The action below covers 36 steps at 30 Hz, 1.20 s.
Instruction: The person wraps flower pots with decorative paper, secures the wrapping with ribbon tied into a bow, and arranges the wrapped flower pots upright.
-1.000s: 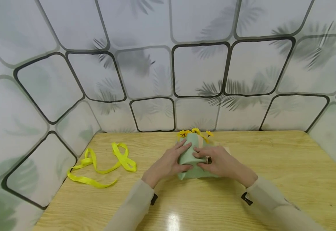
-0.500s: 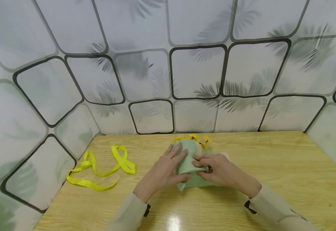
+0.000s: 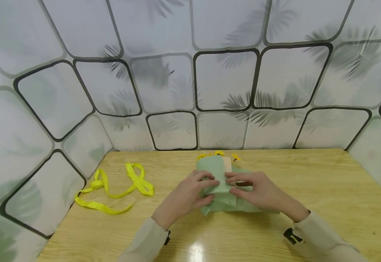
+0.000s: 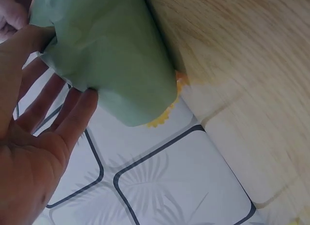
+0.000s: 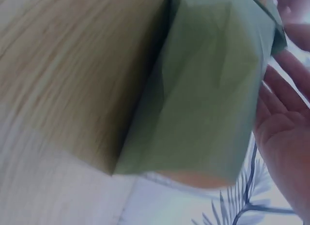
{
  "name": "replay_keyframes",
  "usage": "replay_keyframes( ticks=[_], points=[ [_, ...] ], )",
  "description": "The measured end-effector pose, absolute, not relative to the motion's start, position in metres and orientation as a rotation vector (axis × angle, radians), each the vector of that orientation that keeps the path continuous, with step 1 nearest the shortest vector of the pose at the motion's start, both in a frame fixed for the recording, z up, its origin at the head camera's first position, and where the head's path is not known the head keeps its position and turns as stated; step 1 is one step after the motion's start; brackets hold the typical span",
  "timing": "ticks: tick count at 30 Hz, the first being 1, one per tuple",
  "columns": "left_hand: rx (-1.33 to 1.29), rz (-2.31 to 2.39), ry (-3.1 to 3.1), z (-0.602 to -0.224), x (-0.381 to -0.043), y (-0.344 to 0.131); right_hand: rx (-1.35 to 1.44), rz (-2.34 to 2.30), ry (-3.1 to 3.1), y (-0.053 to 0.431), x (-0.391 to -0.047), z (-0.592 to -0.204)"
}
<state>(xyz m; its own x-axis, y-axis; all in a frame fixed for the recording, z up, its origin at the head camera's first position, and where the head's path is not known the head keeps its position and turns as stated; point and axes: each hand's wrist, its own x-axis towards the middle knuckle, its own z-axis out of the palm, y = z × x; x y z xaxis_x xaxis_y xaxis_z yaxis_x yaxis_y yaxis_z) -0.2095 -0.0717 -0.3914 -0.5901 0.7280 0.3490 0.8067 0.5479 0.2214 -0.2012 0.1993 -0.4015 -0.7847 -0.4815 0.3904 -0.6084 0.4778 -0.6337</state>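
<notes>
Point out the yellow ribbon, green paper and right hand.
Yellow ribbon (image 3: 140, 182): head view, where its right-hand loop crosses.
Green paper (image 4: 116, 57): left wrist view, middle of the side facing the camera.
Right hand (image 3: 257, 187): head view, back of the hand.

Right hand (image 3: 259, 191) moves toward 3 o'clock, away from left hand (image 3: 188, 194), whose spread fingers now bend toward 2 o'clock; green paper (image 3: 211, 165) shows further out toward 4 o'clock.

Ylw flowers (image 3: 219, 153) partly hidden bhd grn paper (image 3: 211, 164)
</notes>
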Motion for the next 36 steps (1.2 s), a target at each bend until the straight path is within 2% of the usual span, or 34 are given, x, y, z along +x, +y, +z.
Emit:
replay_keyframes(
  ticks=[6, 10, 15, 27, 36],
  points=[
    [-1.276, -0.5, -2.535, -0.391, -0.212, -0.07, 0.283, 1.029, -2.761, 0.226, -0.199, -0.382],
    [-1.26, -0.429, -2.516, -0.392, -0.215, -0.068, 0.1, 1.047, -3.104, 0.247, -0.197, -0.381],
    [-1.27, -0.297, -2.495, -0.393, -0.218, -0.066, -0.084, 1.334, -3.336, 0.258, -0.194, -0.395],
    [-1.31, -0.34, -2.453, -0.398, -0.224, -0.061, -0.009, 1.471, -3.161, 0.253, -0.198, -0.411],
    [-1.34, -0.452, -2.482, -0.401, -0.226, -0.059, 0.072, 1.42, -3.078, 0.247, -0.193, -0.407]
  ],
)
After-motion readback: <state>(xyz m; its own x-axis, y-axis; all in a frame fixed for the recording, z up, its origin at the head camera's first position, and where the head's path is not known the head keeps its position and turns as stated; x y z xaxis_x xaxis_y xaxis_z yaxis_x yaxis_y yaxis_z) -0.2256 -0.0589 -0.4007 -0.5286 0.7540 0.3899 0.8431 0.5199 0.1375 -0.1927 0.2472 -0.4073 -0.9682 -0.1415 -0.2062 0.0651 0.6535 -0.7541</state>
